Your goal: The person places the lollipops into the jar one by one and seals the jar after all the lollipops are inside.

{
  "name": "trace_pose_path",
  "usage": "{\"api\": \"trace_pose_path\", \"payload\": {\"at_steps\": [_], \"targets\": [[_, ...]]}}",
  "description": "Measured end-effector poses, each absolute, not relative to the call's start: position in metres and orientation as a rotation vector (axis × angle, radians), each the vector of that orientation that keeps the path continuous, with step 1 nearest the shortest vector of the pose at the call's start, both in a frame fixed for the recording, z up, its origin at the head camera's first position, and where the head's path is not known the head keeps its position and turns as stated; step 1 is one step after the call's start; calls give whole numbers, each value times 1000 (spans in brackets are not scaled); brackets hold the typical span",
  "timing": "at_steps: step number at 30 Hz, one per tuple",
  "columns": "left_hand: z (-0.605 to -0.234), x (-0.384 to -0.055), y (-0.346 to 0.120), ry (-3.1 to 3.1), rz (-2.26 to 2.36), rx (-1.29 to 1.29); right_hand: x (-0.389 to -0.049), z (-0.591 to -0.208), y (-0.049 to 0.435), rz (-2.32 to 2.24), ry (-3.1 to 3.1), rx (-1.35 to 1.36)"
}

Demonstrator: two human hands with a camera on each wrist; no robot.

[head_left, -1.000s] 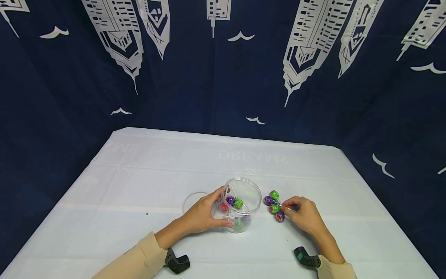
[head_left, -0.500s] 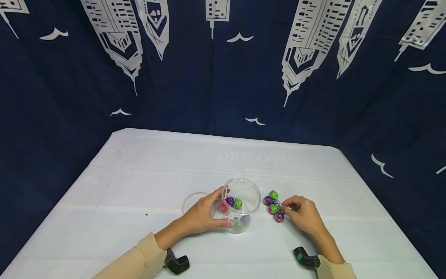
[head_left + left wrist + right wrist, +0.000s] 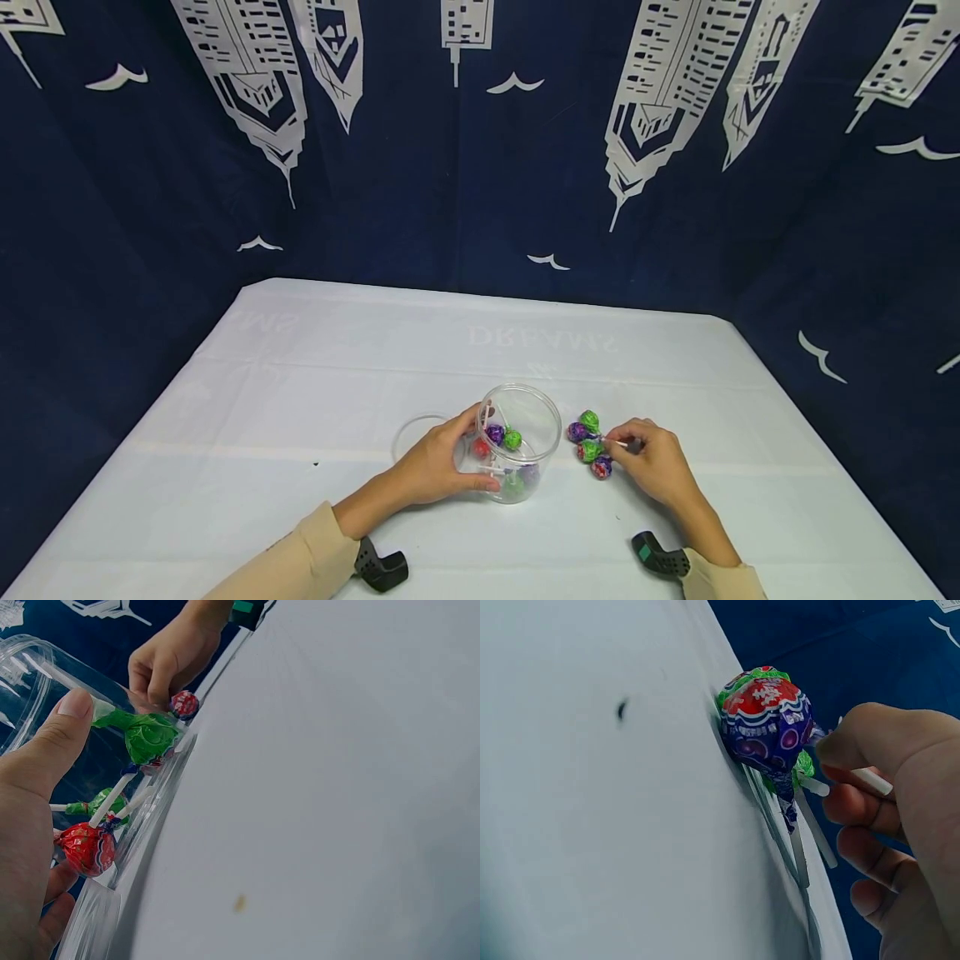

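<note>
My left hand (image 3: 435,468) grips a clear round plastic jar (image 3: 542,467) from its left side, thumb in front. Several wrapped lollipops lie inside, among them a red lollipop (image 3: 88,847) and a green lollipop (image 3: 150,736). To the jar's right, a small cluster of purple, green and red lollipops (image 3: 590,451) rests on the table. My right hand (image 3: 658,467) pinches a white lollipop stick (image 3: 871,781) there between thumb and index finger. In the right wrist view a purple-and-red lollipop (image 3: 769,724) stands out in front; which head belongs to the pinched stick is partly hidden.
A clear round lid (image 3: 395,440) lies on the white tablecloth (image 3: 315,392) behind my left hand, partly covered by it. A tiny dark speck (image 3: 316,464) is farther left. A navy cloth (image 3: 420,208) with white prints hangs beyond the table.
</note>
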State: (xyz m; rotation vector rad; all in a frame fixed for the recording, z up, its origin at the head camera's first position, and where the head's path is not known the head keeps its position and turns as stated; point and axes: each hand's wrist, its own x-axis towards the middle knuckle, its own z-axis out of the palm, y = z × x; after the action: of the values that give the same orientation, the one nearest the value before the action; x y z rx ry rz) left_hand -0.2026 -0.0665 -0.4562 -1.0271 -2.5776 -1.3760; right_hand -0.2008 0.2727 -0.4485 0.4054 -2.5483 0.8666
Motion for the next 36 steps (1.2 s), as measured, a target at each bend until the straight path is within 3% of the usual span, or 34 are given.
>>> {"api": "trace_pose_path", "payload": {"at_steps": [25,36], "targets": [[-456,-203,-66,-2576,-1361,-1038,-203,-449,270,1020,-2271,352],[-455,-203,-65,-2574,-1363,-1028,-192,-428,250,1131,-2170,310]]}}
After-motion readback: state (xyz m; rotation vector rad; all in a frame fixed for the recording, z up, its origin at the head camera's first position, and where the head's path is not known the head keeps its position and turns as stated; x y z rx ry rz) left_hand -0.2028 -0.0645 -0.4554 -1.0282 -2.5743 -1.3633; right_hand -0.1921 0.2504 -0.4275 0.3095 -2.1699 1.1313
